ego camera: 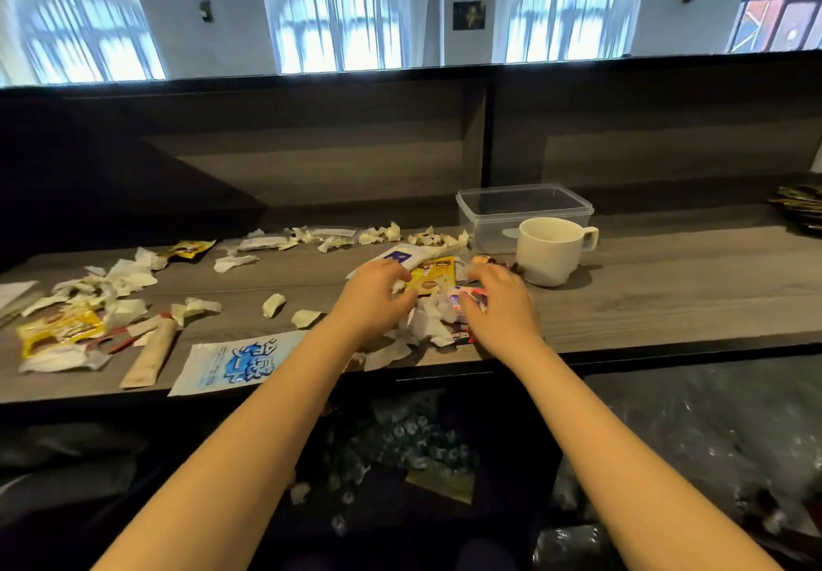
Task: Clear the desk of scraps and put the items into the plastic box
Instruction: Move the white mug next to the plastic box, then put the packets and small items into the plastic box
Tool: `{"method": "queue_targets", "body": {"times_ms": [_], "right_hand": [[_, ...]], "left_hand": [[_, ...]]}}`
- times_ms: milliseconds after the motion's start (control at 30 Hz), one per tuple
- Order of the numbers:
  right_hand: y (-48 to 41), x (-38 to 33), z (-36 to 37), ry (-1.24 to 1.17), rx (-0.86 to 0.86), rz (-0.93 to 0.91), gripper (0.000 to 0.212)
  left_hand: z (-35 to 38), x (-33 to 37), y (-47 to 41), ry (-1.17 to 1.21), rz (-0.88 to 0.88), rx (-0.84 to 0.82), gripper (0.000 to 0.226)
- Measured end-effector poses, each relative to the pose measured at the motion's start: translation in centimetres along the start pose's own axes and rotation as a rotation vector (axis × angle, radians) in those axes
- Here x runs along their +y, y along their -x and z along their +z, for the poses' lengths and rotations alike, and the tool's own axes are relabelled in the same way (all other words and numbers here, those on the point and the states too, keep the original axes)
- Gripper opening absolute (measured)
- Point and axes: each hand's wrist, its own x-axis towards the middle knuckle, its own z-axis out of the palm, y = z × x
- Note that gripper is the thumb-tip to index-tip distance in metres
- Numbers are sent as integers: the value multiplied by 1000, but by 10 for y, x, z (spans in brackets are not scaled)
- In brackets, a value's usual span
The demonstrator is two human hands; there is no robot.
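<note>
Grey wooden desk [667,299]: a blue cooling-sheet packet [235,363] reaches its near edge. Left hand [373,299] and right hand [500,310] curl their fingers round a scrap heap [427,326] between them. Beyond it stands a white mug [549,252], with bare wood to its right. Just behind the mug is the open clear plastic box [525,210].

One head camera, wide-angle, looks forward and down along both forearms onto the desk [645,299], close in, windows [338,19] beyond.
</note>
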Motion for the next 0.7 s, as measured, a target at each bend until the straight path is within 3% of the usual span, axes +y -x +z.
{"method": "queue_targets", "body": {"times_ms": [100, 267, 467, 700], "right_hand": [[6, -15, 12, 34, -104, -58, 48], [11, -32, 30, 295, -348, -124, 67], [3, -59, 49, 358, -420, -197, 53], [-8, -79, 67, 317, -373, -183, 43]], "left_hand": [[-3, -30, 25, -39, -37, 11, 35], [-13, -69, 61, -213, -101, 8, 57], [-18, -91, 77, -253, -269, -189, 71], [-18, -116, 59, -183, -191, -174, 67]]}}
